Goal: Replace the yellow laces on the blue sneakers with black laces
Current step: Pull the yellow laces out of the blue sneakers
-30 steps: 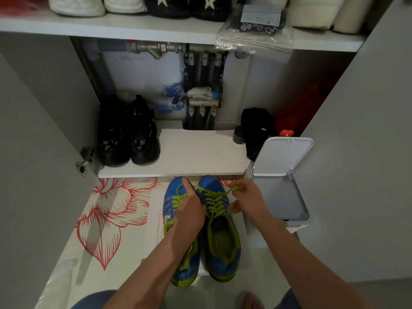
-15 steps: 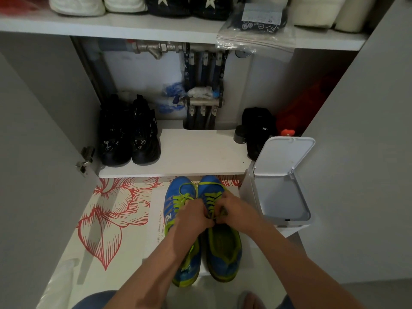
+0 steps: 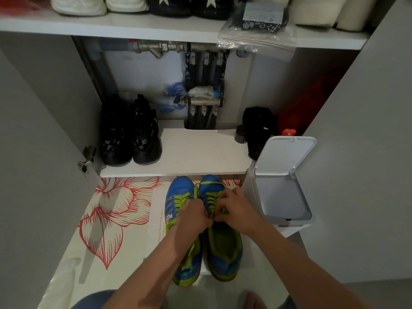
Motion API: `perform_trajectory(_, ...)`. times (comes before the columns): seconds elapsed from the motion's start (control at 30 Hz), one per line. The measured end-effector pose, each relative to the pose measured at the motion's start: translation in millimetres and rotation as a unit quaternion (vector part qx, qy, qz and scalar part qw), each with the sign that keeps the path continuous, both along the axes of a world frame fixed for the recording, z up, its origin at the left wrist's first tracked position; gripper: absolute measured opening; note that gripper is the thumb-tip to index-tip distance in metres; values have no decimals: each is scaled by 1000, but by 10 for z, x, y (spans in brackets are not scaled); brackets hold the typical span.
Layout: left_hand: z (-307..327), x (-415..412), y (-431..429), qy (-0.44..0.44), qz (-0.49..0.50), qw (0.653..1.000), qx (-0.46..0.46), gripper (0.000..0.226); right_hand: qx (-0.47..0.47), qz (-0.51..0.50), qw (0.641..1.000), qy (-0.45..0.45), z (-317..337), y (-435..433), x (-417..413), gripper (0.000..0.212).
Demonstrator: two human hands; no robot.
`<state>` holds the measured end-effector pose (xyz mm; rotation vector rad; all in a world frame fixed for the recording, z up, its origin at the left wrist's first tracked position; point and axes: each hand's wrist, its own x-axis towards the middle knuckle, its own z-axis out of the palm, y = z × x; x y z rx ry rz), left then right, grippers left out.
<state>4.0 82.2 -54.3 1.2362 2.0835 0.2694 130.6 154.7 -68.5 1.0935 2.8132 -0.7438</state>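
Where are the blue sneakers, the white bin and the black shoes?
blue sneakers [image 3: 179, 188]: head view, toe of left shoe.
white bin [image 3: 287, 153]: head view, raised lid.
black shoes [image 3: 146, 141]: head view, right shoe's upper.

The left sneaker [image 3: 178, 192] and the right sneaker [image 3: 225, 246] stand side by side on a sheet of paper [image 3: 159, 219]. The paper lies on a floor mat [image 3: 116, 215] in front of the low shelf [image 3: 196, 152]. The left hand [image 3: 191, 217] and the right hand [image 3: 236, 208] meet on the laces [image 3: 209, 197] of the right sneaker. A bin [image 3: 289, 221] with its lid [image 3: 285, 155] raised stands just right of them. On the shelf a pair of shoes [image 3: 131, 134] sits at the left and a pouch [image 3: 259, 128] at the right, with pipes [image 3: 202, 101] behind.
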Motion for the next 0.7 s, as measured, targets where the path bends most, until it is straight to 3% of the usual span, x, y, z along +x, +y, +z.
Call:
perform_trajectory(0.07,-6,-13,-11,3,-7,1000,0,13,34,-69,993,85,-17,81,1,6)
perform_trajectory(0.13,-17,-24,-19,-1,-9,1000,1,16,15,-239,948,210,26,207,39,7)
perform_trajectory(0.2,-17,-32,-17,1,-15,1000,2,15,-42,-337,903,263,70,267,77,6)
perform_trajectory(0.23,-9,-32,-15,6,-19,1000,2,15,-40,-316,915,248,84,262,81,7)
perform_trajectory(0.33,8,-28,-9,18,-32,999,10,16,22,-127,980,154,55,152,47,23)
perform_trajectory(0.47,13,-26,-17,20,-29,999,11,18,26,9,1000,-10,58,-10,-9,27)
perform_trajectory(0.6,-3,-37,-16,2,-20,1000,14,14,49,-21,999,8,27,29,-26,15)
perform_trajectory(0.7,-23,-53,-31,-12,-20,1000,14,17,28,-176,974,141,80,135,0,5)
